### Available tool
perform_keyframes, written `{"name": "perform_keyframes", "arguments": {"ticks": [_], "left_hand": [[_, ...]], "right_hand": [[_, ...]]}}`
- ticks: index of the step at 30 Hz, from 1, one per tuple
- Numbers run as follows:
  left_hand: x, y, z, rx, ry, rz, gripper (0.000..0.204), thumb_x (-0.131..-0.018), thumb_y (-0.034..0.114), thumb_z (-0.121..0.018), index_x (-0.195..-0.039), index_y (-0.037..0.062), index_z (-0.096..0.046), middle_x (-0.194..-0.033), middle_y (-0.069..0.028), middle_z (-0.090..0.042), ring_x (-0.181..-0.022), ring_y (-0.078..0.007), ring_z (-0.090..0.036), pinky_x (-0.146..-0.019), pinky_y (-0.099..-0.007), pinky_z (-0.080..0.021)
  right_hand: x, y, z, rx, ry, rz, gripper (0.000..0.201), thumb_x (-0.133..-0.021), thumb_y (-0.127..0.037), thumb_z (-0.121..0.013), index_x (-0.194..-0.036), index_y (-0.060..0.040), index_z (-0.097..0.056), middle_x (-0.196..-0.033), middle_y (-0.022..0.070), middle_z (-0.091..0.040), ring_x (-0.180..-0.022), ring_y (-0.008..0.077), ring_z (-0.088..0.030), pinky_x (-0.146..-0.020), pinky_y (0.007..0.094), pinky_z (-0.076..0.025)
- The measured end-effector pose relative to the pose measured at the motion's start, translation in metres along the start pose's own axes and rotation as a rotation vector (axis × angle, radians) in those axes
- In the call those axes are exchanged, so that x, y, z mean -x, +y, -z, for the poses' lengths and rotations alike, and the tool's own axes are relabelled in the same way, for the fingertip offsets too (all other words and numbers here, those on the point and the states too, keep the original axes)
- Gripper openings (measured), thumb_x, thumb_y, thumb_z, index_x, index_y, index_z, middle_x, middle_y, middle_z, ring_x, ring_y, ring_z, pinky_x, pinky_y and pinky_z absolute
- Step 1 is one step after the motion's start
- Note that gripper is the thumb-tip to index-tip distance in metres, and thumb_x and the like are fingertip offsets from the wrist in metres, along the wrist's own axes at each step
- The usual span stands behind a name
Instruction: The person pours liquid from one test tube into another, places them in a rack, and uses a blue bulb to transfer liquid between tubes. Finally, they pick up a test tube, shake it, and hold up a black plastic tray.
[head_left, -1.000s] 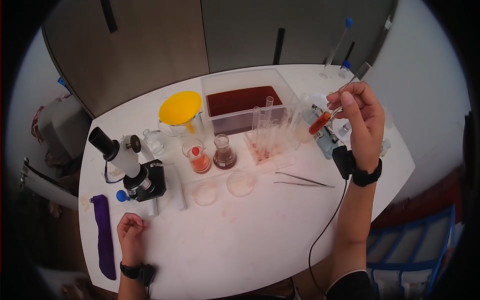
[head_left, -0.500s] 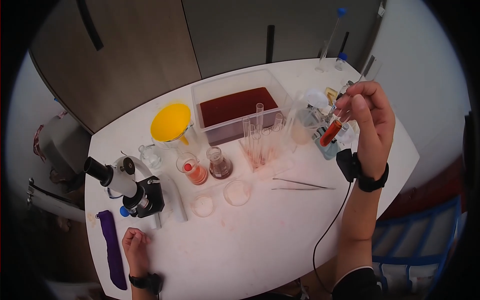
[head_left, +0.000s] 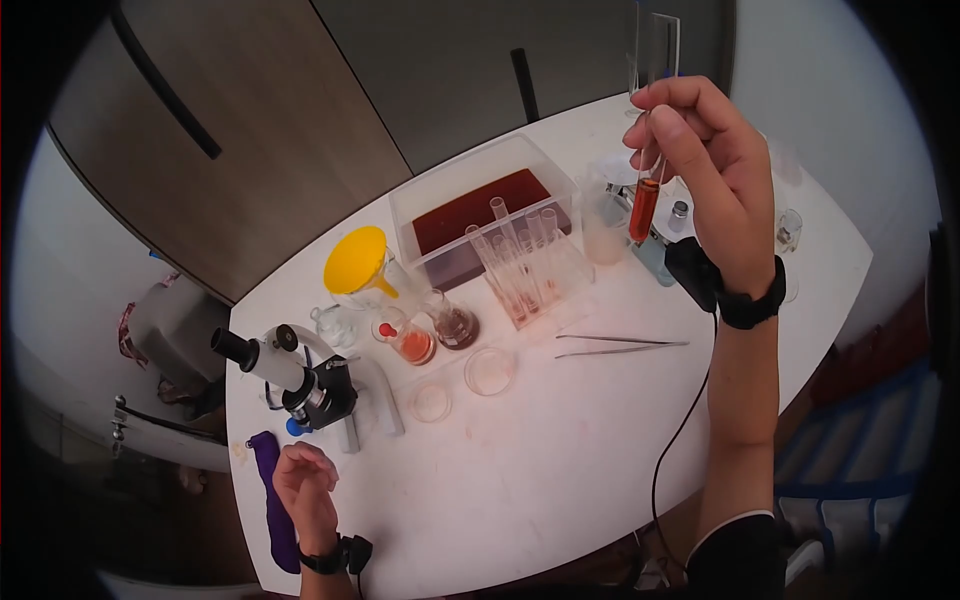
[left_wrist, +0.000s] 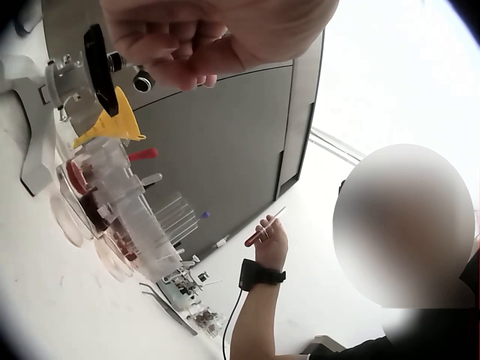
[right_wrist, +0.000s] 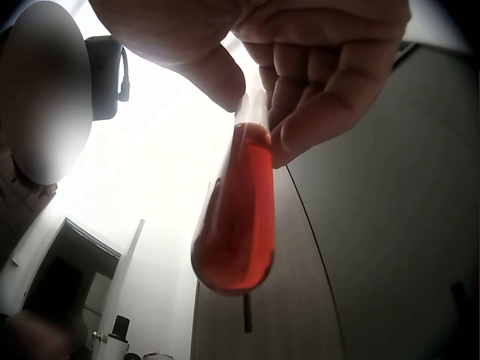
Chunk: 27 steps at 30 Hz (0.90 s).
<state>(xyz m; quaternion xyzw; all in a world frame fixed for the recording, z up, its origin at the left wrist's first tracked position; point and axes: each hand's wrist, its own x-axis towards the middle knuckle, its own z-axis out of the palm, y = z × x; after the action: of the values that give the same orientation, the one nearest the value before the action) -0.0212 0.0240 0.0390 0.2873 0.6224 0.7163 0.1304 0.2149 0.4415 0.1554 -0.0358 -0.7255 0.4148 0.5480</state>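
My right hand (head_left: pixel 715 170) holds a glass test tube (head_left: pixel 645 212) up over the right side of the table, pinched between thumb and fingers. Red-orange liquid fills its rounded bottom end, and its clear top rises above the fingers. In the right wrist view the red liquid (right_wrist: pixel 236 217) hangs below the fingertips, the tube slightly tilted. My left hand (head_left: pixel 305 485), with nothing in it, hovers loosely curled near the front left of the table, between the microscope (head_left: pixel 300 380) and a purple pouch (head_left: pixel 272 500). The left wrist view shows its relaxed fingers (left_wrist: pixel 180 45).
Mid-table stand a clear rack (head_left: pixel 525 300) of test tubes, a flask with dark liquid (head_left: pixel 457 328), a flask with orange liquid (head_left: pixel 413 343) and two petri dishes (head_left: pixel 490 372). Metal tweezers (head_left: pixel 625 346) lie to the right. Behind are a yellow funnel (head_left: pixel 356 260) and a plastic tub (head_left: pixel 480 205) of dark red liquid.
My right hand has raised the test tube and turned it from a slant to nearly upright. The head view has shifted and tilted. My left hand stays loosely curled near the microscope.
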Motion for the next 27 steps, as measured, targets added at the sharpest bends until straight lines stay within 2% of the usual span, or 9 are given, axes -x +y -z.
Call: {"name": "perform_keyframes", "arguments": {"ticks": [5, 8, 11, 12, 15, 18, 21, 25, 27], "left_hand": [[-0.005, 0.023, -0.057, 0.078, -0.071, 0.004, 0.013, -0.076, -0.006, -0.052, -0.086, 0.0005, -0.055, -0.078, -0.0049, -0.055, -0.061, -0.0091, -0.047, -0.052, -0.0221, -0.033], [-0.01, 0.032, -0.106, 0.066, -0.242, 0.051, 0.008, -0.076, -0.003, -0.053, -0.083, -0.0009, -0.057, -0.076, -0.0065, -0.056, -0.057, -0.0095, -0.046, -0.052, -0.0228, -0.034], [-0.028, 0.027, -0.14, 0.035, -0.349, 0.045, 0.015, -0.096, 0.013, -0.059, -0.099, -0.0011, -0.062, -0.075, -0.0027, -0.058, -0.058, -0.0081, -0.047, -0.053, -0.0229, -0.036], [-0.033, 0.027, -0.154, 0.035, -0.355, 0.039, 0.015, -0.096, 0.013, -0.059, -0.099, -0.0011, -0.062, -0.075, -0.0027, -0.058, -0.058, -0.0081, -0.047, -0.053, -0.0229, -0.036], [-0.046, 0.022, -0.193, 0.007, -0.355, 0.078, 0.023, -0.102, 0.023, -0.057, -0.107, 0.0007, -0.062, -0.073, 0.0002, -0.058, -0.062, -0.0069, -0.049, -0.054, -0.0217, -0.036], [-0.058, 0.003, -0.218, -0.163, -0.306, -0.136, 0.022, -0.1, 0.013, -0.062, -0.118, 0.0009, -0.06, -0.083, 0.0014, -0.061, -0.071, -0.0056, -0.056, -0.062, -0.0198, -0.04], [-0.073, -0.015, -0.227, -0.213, -0.25, -0.166, 0.024, -0.098, 0.01, -0.065, -0.119, 0.0005, -0.058, -0.086, 0.0015, -0.061, -0.071, -0.0046, -0.056, -0.063, -0.0196, -0.042], [-0.085, -0.017, -0.236, -0.172, -0.196, -0.051, 0.027, -0.096, 0.01, -0.069, -0.119, 0.0, -0.057, -0.085, 0.0016, -0.061, -0.071, -0.003, -0.055, -0.062, -0.0185, -0.042], [-0.091, -0.022, -0.24, -0.176, -0.151, -0.041, 0.026, -0.095, 0.009, -0.071, -0.113, -0.0013, -0.057, -0.079, 0.0007, -0.059, -0.059, -0.004, -0.053, -0.052, -0.0193, -0.041]], "right_hand": [[-0.003, 0.0, 0.005, -0.012, 0.013, 0.007, 0.021, -0.103, -0.02, -0.061, -0.108, 0.0007, -0.065, -0.085, 0.0022, -0.068, -0.08, 0.0082, -0.063, -0.073, 0.0229, -0.05], [-0.002, 0.0, 0.006, -0.04, 0.034, 0.048, 0.02, -0.102, -0.019, -0.062, -0.107, 0.0008, -0.064, -0.083, 0.0022, -0.068, -0.081, 0.0077, -0.064, -0.074, 0.0225, -0.049], [-0.002, -0.004, 0.014, -0.044, 0.048, 0.071, 0.02, -0.102, -0.018, -0.063, -0.105, 0.0008, -0.064, -0.082, 0.0023, -0.068, -0.081, 0.0073, -0.064, -0.073, 0.0222, -0.05], [-0.002, -0.004, 0.016, -0.063, 0.05, 0.065, 0.02, -0.102, -0.019, -0.063, -0.104, 0.0007, -0.065, -0.082, 0.0023, -0.068, -0.08, 0.0074, -0.064, -0.072, 0.0219, -0.049], [0.0, -0.008, 0.012, -0.089, 0.044, 0.051, 0.019, -0.1, -0.018, -0.065, -0.101, 0.0006, -0.065, -0.079, 0.0026, -0.067, -0.075, 0.0079, -0.064, -0.067, 0.0215, -0.049], [0.0, -0.003, 0.003, -0.084, 0.048, 0.136, 0.019, -0.098, -0.017, -0.067, -0.098, 0.0019, -0.065, -0.077, 0.0057, -0.068, -0.071, 0.0108, -0.065, -0.066, 0.0237, -0.051], [0.001, -0.002, -0.002, -0.117, 0.038, 0.117, 0.019, -0.097, -0.016, -0.067, -0.098, 0.0022, -0.065, -0.078, 0.0074, -0.069, -0.07, 0.0125, -0.065, -0.067, 0.025, -0.053], [0.003, -0.008, -0.004, -0.121, 0.006, 0.049, 0.019, -0.097, -0.016, -0.067, -0.098, 0.0025, -0.064, -0.077, 0.0079, -0.069, -0.067, 0.0132, -0.067, -0.064, 0.0249, -0.054], [0.003, -0.011, -0.004, -0.102, -0.008, 0.047, 0.019, -0.098, -0.016, -0.067, -0.097, 0.0025, -0.064, -0.077, 0.0081, -0.07, -0.067, 0.0134, -0.068, -0.064, 0.0249, -0.054]]}}
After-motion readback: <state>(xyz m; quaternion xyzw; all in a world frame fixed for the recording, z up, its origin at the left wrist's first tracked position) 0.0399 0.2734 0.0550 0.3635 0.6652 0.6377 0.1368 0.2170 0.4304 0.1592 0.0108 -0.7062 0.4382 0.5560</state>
